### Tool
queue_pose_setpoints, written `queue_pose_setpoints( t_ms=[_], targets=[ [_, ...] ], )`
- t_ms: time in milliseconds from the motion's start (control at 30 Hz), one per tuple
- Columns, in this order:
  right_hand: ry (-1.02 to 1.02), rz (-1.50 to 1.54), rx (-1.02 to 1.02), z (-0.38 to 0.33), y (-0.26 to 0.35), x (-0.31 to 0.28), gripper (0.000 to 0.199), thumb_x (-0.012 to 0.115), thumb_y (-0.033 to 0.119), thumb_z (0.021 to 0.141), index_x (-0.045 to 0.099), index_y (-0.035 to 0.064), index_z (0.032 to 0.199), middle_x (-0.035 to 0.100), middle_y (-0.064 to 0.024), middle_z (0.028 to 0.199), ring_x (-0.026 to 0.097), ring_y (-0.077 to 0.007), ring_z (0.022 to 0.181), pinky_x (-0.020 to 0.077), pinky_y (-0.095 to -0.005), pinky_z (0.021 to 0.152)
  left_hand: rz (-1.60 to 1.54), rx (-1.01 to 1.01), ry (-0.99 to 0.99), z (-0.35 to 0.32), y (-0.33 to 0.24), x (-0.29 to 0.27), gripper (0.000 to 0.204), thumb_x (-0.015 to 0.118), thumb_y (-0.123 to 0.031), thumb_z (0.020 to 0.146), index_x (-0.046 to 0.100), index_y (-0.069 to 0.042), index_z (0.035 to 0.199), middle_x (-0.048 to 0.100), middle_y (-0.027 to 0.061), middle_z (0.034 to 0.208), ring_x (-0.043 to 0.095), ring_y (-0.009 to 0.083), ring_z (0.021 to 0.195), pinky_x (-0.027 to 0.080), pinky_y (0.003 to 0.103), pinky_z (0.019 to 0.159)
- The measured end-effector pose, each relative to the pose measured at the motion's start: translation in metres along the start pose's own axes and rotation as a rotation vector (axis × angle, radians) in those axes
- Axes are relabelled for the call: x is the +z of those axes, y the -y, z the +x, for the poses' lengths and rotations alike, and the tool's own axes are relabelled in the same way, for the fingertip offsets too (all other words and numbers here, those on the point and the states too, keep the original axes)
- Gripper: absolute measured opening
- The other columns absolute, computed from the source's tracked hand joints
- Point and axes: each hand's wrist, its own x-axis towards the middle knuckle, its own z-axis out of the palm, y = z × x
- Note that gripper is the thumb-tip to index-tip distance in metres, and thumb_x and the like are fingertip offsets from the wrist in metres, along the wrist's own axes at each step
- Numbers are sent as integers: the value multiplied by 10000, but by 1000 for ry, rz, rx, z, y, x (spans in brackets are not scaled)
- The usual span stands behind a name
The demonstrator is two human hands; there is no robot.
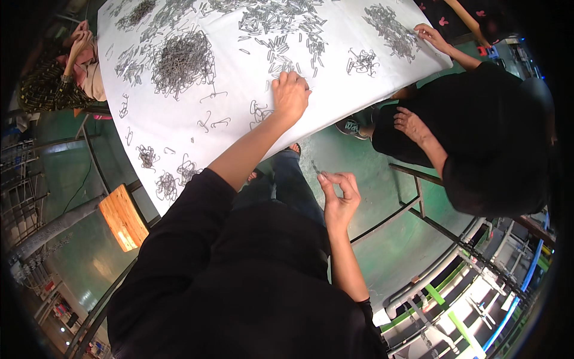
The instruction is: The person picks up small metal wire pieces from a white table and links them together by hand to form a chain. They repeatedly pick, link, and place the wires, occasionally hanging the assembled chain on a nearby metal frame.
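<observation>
My left hand [291, 97] reaches over the white-covered table [239, 119], fingers curled down and drawn together at the near edge of a scatter of small narrow grey metal pieces [280, 57]. Whatever sits under those fingertips is hidden. Beside its wrist lies a small group of bent wire hooks [259, 113]. Off the table's near edge, my right hand [341, 197] is raised with thumb and forefinger pinched on a small thin wire piece [316, 169]; its exact shape is too small to make out.
A dense heap of wire hooks [182, 63] lies left of centre, with smaller tangled clusters [167, 184] near the left corner. A person in black [472, 137] sits at the right, one hand [431, 37] at another pile. Another person's hands [81, 39] show far left. A wooden stool [124, 216] stands left.
</observation>
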Motion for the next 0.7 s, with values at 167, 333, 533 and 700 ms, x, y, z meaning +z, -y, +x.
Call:
queue_pose_setpoints(
  t_ms=[167, 333, 533, 700],
  targets=[
    [13, -26, -56, -8, 11, 16, 84, 768, 52, 704, 710, 48, 764, 613, -53, 730, 581, -201, 743, 428, -312, 707, 257, 292, -13, -5, 4, -1, 107, 691, -103, 774, 688, -100, 880, 623, 87, 880, 537, 277, 912, 392, 391, 804],
    [-12, 28, -63, -22, 20, 28, 82, 767, 66, 707, 700, 41, 746, 619, -58, 726, 612, -214, 787, 427, -328, 721, -639, -80, 141, -50, 8, -54, 134, 668, -89, 828, 682, -26, 945, 685, 104, 916, 638, 210, 868, 498, 338, 753],
    [12, -22, -103, -40, 27, 41, 81, 763, 109, 721, 695, 68, 739, 612, -19, 725, 607, -204, 825, 377, -349, 799, -1149, -363, 427, -138, -8, -156, 173, 685, -132, 864, 687, -3, 979, 689, 68, 873, 634, 101, 807, 493, 241, 729],
    [35, -1, -170, -54, 33, 46, 85, 762, 105, 717, 683, 79, 729, 600, -5, 718, 595, -192, 811, 367, -344, 794, -1060, -323, 313, -163, -21, -187, 121, 687, -103, 860, 698, -6, 932, 690, 55, 835, 622, 78, 760, 489, 224, 686]
  ],
)
